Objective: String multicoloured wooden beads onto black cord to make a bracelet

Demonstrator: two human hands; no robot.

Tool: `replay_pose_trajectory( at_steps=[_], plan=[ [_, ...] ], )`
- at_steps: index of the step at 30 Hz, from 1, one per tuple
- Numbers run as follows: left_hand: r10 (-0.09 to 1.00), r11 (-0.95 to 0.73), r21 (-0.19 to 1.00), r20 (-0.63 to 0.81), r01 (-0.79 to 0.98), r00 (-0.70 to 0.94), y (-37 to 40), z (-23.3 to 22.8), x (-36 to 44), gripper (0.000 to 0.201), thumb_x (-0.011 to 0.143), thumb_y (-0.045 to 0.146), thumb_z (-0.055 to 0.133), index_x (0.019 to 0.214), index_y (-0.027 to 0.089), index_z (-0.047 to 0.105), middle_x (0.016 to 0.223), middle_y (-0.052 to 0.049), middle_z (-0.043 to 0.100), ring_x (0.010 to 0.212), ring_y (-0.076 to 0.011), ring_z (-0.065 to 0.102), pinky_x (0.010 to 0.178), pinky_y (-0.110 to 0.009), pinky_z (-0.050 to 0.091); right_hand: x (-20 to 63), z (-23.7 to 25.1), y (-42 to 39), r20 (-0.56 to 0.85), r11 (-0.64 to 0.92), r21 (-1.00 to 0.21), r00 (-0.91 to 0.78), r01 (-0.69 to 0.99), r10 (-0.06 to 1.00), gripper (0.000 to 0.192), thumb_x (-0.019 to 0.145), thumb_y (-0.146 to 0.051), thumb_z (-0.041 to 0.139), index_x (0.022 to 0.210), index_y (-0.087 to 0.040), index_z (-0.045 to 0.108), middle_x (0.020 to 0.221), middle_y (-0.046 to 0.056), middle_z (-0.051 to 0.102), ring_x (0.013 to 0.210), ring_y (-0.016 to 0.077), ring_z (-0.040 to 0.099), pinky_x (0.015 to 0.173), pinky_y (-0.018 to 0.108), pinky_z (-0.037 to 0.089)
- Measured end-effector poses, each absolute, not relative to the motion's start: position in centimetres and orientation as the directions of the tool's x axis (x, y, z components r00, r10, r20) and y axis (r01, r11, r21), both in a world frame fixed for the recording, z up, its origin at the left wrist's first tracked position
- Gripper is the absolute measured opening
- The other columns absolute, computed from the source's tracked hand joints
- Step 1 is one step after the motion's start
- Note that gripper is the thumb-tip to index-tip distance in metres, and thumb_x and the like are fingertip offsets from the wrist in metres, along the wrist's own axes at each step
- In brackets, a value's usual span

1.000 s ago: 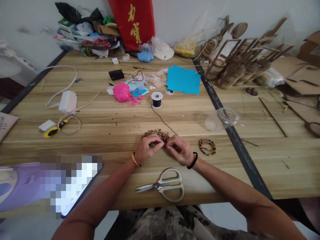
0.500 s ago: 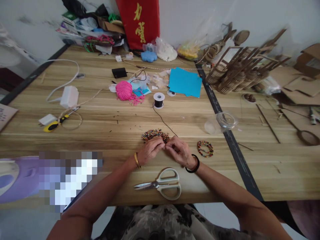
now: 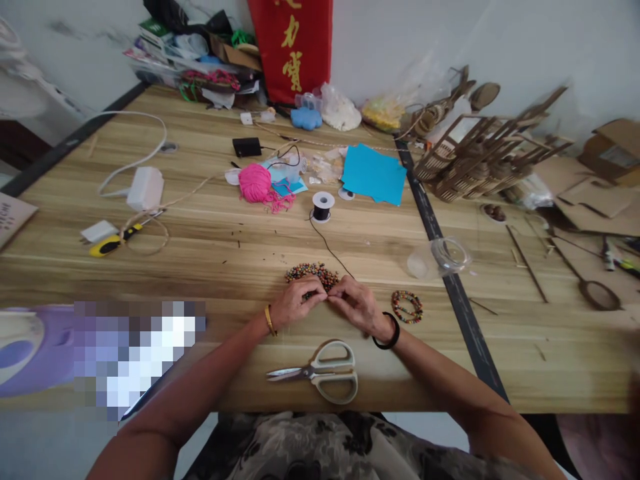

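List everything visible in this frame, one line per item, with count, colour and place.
beads: one pile, mixed colours, just beyond the hands
cord spool: 1, black cord on white, mid-table, cord trailing toward the hands
bead bracelet: 1 coil, multicolour, right of the right hand
scissors: 1, pale handles, near edge
yarn: 1 ball, pink, behind the spool
paper: 1 stack, blue, far centre
jar: 1, clear, lying on its side, right
adapter: 1, white, left
red bag: 1, against the wall
wooden frames: a heap, brown, far right
left hand: fingertips pinched at the beads
right hand: fingertips pinched, meeting the left
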State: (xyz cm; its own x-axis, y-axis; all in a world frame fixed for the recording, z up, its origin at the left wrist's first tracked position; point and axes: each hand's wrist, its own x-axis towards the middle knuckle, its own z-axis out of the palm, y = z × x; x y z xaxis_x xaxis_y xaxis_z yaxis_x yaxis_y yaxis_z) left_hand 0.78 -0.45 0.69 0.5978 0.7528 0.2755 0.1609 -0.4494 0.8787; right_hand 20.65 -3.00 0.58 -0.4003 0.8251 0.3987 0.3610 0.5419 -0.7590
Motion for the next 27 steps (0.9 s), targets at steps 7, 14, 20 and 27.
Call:
replay_pose_trajectory(
  at_steps=[7, 14, 20, 27],
  plan=[
    [0.765, -0.466, 0.873, 0.313, 0.147, 0.563, -0.3, 0.5, 0.5, 0.025, 0.090, 0.031, 0.056, 0.075, 0.013, 0.066, 0.075, -0.007, 0.064, 0.075, -0.0165, 0.058, 0.073, -0.029, 0.045, 20.6, 1.2, -2.7, 0.366, 0.528, -0.772, -0.431, 0.353, 0.824, 0.011, 0.093, -0.029, 0.057, 0.090, -0.020, 0.062, 0.077, 0.004, 0.061, 0.070, 0.0154, 0.057, 0.061, 0.027, 0.045],
    [0.779, -0.472, 0.871, 0.340, 0.136, 0.526, -0.1, 0.2, 0.5, 0.024, 0.088, 0.031, 0.059, 0.074, 0.013, 0.068, 0.072, -0.007, 0.064, 0.072, -0.0161, 0.058, 0.071, -0.029, 0.045, 20.7, 1.6, -2.6, 0.210, 0.367, -0.865, -0.419, 0.341, 0.883, 0.019, 0.092, -0.034, 0.058, 0.086, -0.018, 0.065, 0.080, 0.004, 0.062, 0.073, 0.0145, 0.057, 0.064, 0.026, 0.044],
    [0.771, -0.487, 0.861, 0.344, 0.147, 0.535, -0.2, 0.2, 0.5, 0.026, 0.090, 0.031, 0.057, 0.073, 0.013, 0.067, 0.072, -0.006, 0.064, 0.072, -0.0152, 0.058, 0.072, -0.028, 0.044, 21.3, 2.6, -2.3, -0.029, 0.052, -0.969, -0.320, 0.242, 0.947, 0.033, 0.090, -0.048, 0.056, 0.092, -0.015, 0.061, 0.067, -0.001, 0.055, 0.056, 0.0099, 0.048, 0.051, 0.021, 0.037],
    [0.775, -0.493, 0.857, 0.353, 0.151, 0.524, -0.1, 0.1, 0.4, 0.021, 0.089, 0.026, 0.059, 0.074, 0.013, 0.067, 0.076, -0.007, 0.065, 0.075, -0.0162, 0.060, 0.073, -0.028, 0.046, 20.3, 2.2, -2.4, -0.009, 0.049, -0.990, -0.395, 0.135, 0.918, 0.034, 0.084, -0.046, 0.065, 0.101, -0.017, 0.060, 0.094, 0.006, 0.064, 0.086, 0.0157, 0.060, 0.077, 0.028, 0.049]
  ],
)
